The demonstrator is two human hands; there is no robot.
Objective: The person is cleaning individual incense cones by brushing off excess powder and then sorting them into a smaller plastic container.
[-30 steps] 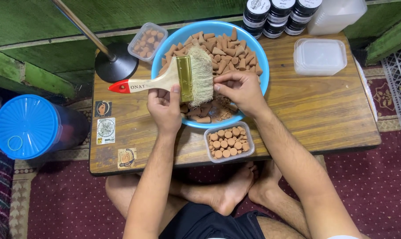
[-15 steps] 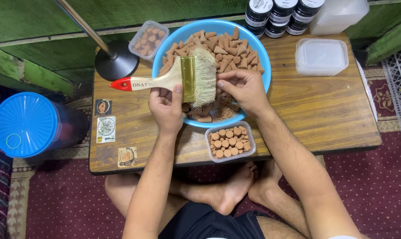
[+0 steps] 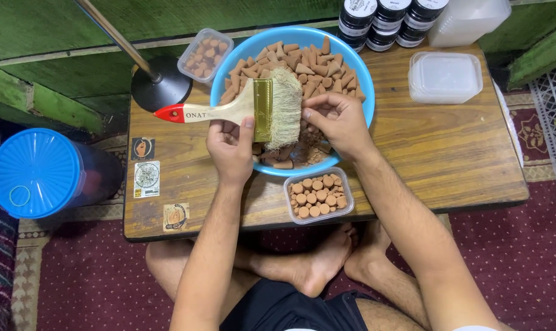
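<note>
My left hand (image 3: pixel 230 146) grips a wide paintbrush (image 3: pixel 247 110) with a wooden handle, red tip and pale bristles, held level over a blue bowl (image 3: pixel 352 58). The bowl is full of brown cone-shaped pieces (image 3: pixel 302 61). My right hand (image 3: pixel 336 119) sits at the bristle ends, fingers curled on one small brown cone held against the brush. Just in front of the bowl stands a small clear tub (image 3: pixel 318 195) packed with upright brown cones.
A low wooden table (image 3: pixel 449 159) carries everything. Another small tub of cones (image 3: pixel 204 54) and a black stand base with a metal rod (image 3: pixel 160 87) sit at back left. Black-lidded jars (image 3: pixel 388 18) and clear containers (image 3: pixel 445 76) are at back right. A blue-lidded tub (image 3: pixel 38 173) stands on the floor left.
Both hands and the brush stay over the bowl, with only small shifts. My right hand has come up to the bristles.
</note>
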